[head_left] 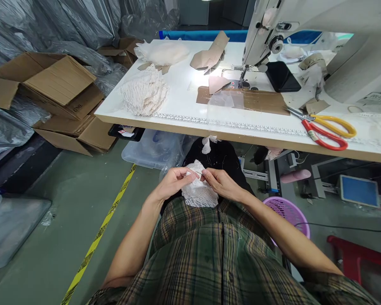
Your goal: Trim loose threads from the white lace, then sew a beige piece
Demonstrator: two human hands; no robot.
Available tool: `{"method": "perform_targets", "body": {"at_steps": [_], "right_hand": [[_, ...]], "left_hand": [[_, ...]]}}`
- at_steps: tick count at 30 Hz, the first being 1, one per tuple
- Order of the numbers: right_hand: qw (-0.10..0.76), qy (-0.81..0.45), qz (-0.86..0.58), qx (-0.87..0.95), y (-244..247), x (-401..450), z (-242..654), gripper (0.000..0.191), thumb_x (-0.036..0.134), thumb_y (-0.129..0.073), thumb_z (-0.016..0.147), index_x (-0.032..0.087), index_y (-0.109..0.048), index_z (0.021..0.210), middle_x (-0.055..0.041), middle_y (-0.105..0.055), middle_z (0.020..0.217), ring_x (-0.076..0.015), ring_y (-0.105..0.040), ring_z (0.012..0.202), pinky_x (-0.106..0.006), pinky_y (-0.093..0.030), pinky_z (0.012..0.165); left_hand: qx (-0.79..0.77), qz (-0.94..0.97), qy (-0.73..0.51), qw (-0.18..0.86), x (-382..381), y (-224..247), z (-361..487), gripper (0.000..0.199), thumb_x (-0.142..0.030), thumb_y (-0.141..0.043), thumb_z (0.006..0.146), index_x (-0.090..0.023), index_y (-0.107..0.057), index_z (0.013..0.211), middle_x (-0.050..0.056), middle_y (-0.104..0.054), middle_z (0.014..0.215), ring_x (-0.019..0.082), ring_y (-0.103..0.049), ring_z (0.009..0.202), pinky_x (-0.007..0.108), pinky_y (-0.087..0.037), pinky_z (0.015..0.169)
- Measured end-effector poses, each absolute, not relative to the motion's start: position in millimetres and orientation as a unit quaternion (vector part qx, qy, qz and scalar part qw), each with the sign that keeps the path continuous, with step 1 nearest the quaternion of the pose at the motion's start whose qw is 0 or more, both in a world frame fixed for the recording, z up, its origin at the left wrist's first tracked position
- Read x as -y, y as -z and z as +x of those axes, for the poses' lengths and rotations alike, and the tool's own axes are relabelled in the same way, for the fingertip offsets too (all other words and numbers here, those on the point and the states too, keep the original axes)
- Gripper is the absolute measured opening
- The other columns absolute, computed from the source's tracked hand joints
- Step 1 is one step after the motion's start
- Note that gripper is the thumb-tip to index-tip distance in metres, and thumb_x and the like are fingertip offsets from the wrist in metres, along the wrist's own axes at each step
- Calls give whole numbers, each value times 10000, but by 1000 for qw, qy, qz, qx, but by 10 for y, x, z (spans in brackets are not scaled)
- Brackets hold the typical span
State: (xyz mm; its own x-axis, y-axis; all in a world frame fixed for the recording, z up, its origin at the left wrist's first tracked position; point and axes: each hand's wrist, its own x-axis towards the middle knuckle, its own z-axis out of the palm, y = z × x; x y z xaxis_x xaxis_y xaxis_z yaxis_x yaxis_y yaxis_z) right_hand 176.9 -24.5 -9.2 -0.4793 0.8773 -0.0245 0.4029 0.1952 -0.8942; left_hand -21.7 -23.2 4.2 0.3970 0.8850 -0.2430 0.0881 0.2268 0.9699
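Note:
A piece of white lace fabric (200,197) lies on my lap, in front of the sewing table. My left hand (175,183) pinches its upper left edge between thumb and fingers. My right hand (222,183) is closed in a pinch at the lace's upper right. A thin dark line shows between the two hands, too small to name. A small white scrap (207,145) with a frayed end lies on the dark cloth just beyond the lace.
On the white table (178,111) are a lace pile (144,94), a sewing machine (263,38), a black phone (282,76) and red-and-yellow-handled scissors (325,127). Cardboard boxes (60,82) stand left. A purple basket (287,212) and red stool (362,256) are at right.

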Motion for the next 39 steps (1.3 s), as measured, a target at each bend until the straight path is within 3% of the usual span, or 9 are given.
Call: {"method": "perform_targets", "body": {"at_steps": [8, 12, 18, 23, 26, 30, 34, 37, 39], "right_hand": [[244, -392, -438, 771, 100, 245, 1716, 428, 457, -338, 984, 180, -573, 758, 23, -484, 589, -111, -414, 538, -241, -293, 556], [285, -440, -454, 721, 193, 269, 1685, 428, 467, -333, 979, 177, -557, 758, 23, -495, 631, -107, -431, 567, -231, -322, 567], [251, -519, -418, 702, 318, 375, 1811, 338, 517, -508, 893, 180, -512, 859, 46, -460, 675, -96, -398, 570, -211, -335, 525], [231, -346, -492, 765, 325, 323, 2008, 295, 457, -601, 845, 181, -544, 934, -9, -586, 848, -106, -482, 593, -247, -380, 590], [266, -285, -503, 771, 280, 236, 2053, 248, 409, -580, 862, 182, -560, 960, -48, -613, 923, -129, -533, 656, -268, -418, 639], [343, -280, -495, 747, 191, 150, 2010, 151, 328, -533, 880, 185, -575, 902, -48, -634, 843, -160, -584, 754, -270, -442, 678], [418, -325, -500, 685, 108, 95, 1907, 281, 393, -593, 841, 178, -596, 1022, -66, -676, 918, -160, -610, 747, -259, -464, 648], [437, -359, -516, 643, 48, 48, 1831, 380, 423, -647, 791, 168, -615, 1070, -64, -690, 916, -162, -612, 729, -254, -467, 629], [430, -368, -525, 636, 9, 31, 1805, 277, 391, -625, 801, 163, -655, 955, -39, -679, 818, -150, -587, 688, -252, -451, 628]], "left_hand": [[-456, 535, -277, 655, 236, -49, -210, 324, -428, -702, 753, -104, -675, 745, -5, -557, 590, 86, -448, 531, 201, -329, 482], [-455, 525, -286, 660, 257, -7, -200, 330, -429, -708, 752, -101, -681, 764, 10, -588, 617, 95, -481, 546, 205, -362, 496], [-464, 527, -308, 641, 196, 138, -139, 375, -455, -665, 789, -123, -670, 963, 85, -682, 902, 174, -622, 780, 278, -489, 698], [-550, 630, -360, 413, -165, 419, -108, 631, -429, -747, 707, -172, -536, 1243, 143, -528, 1291, 251, -539, 1139, 370, -448, 925], [-519, 642, -377, 421, -383, 526, -47, 657, -435, -713, 743, -159, -479, 1291, 166, -496, 1340, 256, -514, 1191, 368, -438, 944], [-460, 647, -405, 454, -422, 477, 97, 467, -411, -623, 831, -134, -527, 1195, 125, -649, 1090, 197, -622, 961, 302, -478, 810], [-487, 731, -429, 209, -173, 273, 190, 181, -327, -560, 882, -157, -617, 858, 42, -637, 763, 164, -597, 734, 297, -441, 716], [-413, 821, -391, 57, 43, 111, 196, 135, -216, -545, 874, -165, -615, 770, 38, -617, 732, 171, -584, 728, 331, -418, 740], [-356, 853, -378, 49, 135, 32, 169, 82, -217, -581, 843, -166, -627, 798, 42, -619, 762, 175, -587, 738, 350, -419, 760]]}}
